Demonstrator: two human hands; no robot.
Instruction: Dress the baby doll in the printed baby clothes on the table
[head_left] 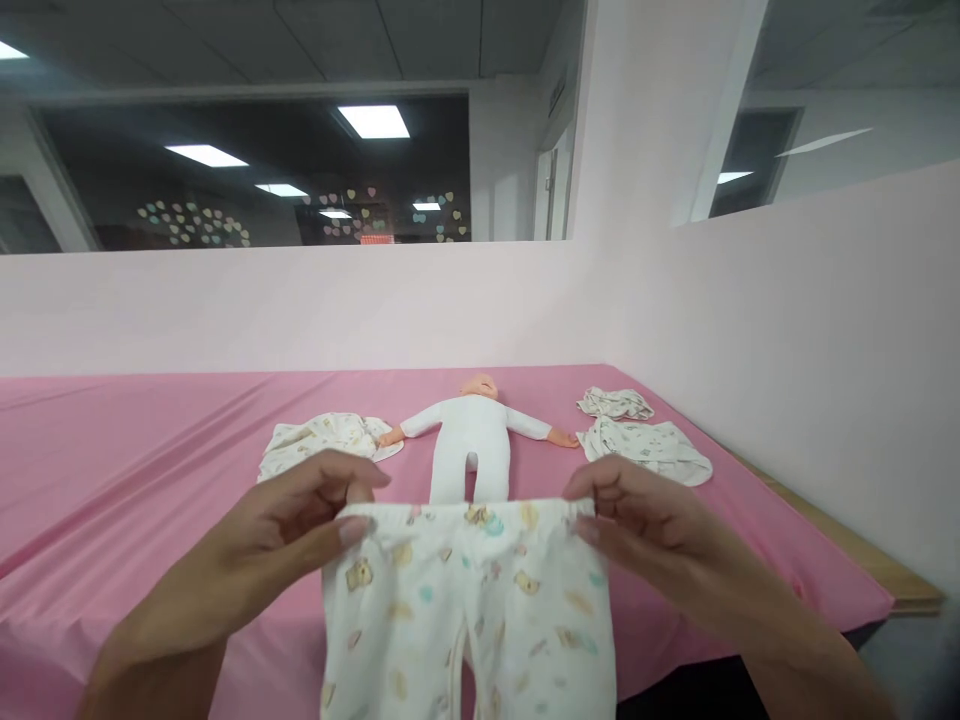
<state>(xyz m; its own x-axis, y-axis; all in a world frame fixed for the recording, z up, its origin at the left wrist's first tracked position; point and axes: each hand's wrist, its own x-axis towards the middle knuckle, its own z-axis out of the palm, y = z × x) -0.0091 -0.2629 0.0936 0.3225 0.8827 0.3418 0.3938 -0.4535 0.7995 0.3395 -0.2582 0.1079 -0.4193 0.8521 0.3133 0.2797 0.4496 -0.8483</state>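
A pair of white baby pants (469, 590) with a printed bear pattern hangs upright between my hands, its waistband stretched wide. My left hand (292, 545) pinches the waistband at the left corner, thumb in front. At the right corner my right hand (652, 535) grips the same waistband. Beyond the pants, a baby doll (472, 430) in a white body suit lies on its back with arms spread and legs toward me. The pants hide the doll's feet, and their own lower legs run out of the frame.
A pink sheet (187, 440) covers the table. Patterned white cloth (322, 440) lies crumpled left of the doll. On the right are a folded printed garment (649, 450) and a smaller cloth bundle (615, 402). Pale walls (300, 310) with windows stand behind and to the right.
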